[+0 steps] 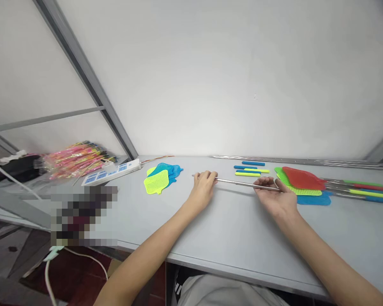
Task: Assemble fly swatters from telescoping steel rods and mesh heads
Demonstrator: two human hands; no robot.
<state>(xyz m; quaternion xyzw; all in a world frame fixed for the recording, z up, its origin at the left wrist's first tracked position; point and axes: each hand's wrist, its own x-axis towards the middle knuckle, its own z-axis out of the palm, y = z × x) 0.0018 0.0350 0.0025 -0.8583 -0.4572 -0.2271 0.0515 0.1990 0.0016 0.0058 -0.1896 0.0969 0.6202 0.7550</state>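
Note:
A thin metal rod (236, 183) runs between my two hands above the grey table. My left hand (204, 187), palm down, is closed around the rod near its left end, and the tip shows just past the fingers. Palm up, my right hand (279, 199) has the rod's right end lying across it, pinned under the thumb. Flat perforated fly swatter heads lie left of my left hand: a yellow one (156, 182) over blue ones (175, 171). Behind the rod are several blue and yellow handle sleeves (252, 170).
Assembled fly swatters, a red one (301, 178) on top, lie at the right with handles pointing right. Long metal rods (300, 161) line the wall. A power strip (111, 172) and plastic-wrapped bundles (76, 159) are at the left, near a metal frame post (92, 85).

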